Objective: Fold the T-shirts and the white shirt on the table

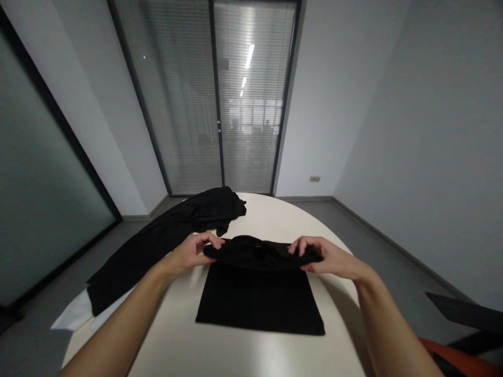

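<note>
A black garment (259, 301), folded into a flat block, lies on the pale table in front of me. Its far part is lifted and bent over, with a curved band that looks like a collar at the top. My left hand (196, 250) pinches the left end of this raised fold between thumb and fingers. At the opposite end, my right hand (324, 255) grips the fold the same way, thumb underneath. The garment's near part rests flat, its front edge straight. Its exact kind is hard to make out in the dark fabric.
More black clothing (173, 220) is heaped along the table's left side, with white cloth (76, 312) sticking out at its near end. The round white table (271, 214) curves away at the back. Part of a black and orange chair (463, 358) shows at lower right.
</note>
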`<control>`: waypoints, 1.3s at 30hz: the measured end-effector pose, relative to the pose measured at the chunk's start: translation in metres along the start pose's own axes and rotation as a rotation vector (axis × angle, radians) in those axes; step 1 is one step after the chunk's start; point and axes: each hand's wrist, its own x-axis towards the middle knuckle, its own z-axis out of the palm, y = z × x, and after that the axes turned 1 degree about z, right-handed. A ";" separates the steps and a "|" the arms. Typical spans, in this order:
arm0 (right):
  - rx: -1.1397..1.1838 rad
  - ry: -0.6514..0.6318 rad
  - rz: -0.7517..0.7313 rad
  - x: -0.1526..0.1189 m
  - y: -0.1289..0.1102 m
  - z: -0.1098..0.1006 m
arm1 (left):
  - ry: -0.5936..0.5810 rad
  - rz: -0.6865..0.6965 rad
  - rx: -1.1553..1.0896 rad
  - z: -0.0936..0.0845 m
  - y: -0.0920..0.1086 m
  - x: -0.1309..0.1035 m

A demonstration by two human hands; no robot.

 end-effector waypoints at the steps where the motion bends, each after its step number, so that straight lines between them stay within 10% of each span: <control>1: -0.012 -0.049 0.026 -0.003 -0.003 0.001 | -0.067 -0.028 0.046 -0.002 0.005 -0.002; 9: -0.228 -0.269 0.221 -0.008 -0.010 0.008 | -0.402 -0.248 0.268 0.003 0.018 -0.011; 21: -0.148 -0.433 0.392 -0.004 -0.015 0.013 | -0.526 -0.348 0.258 0.005 0.028 -0.014; 26: -0.211 -0.160 0.322 0.002 -0.002 0.009 | -0.380 -0.307 0.301 0.008 0.021 -0.010; 30: -0.429 0.212 0.410 0.007 0.024 -0.001 | -0.022 -0.286 0.501 0.007 -0.004 -0.006; 39: -0.197 0.062 0.548 0.008 0.050 -0.002 | 0.254 -0.352 0.456 0.022 -0.055 0.007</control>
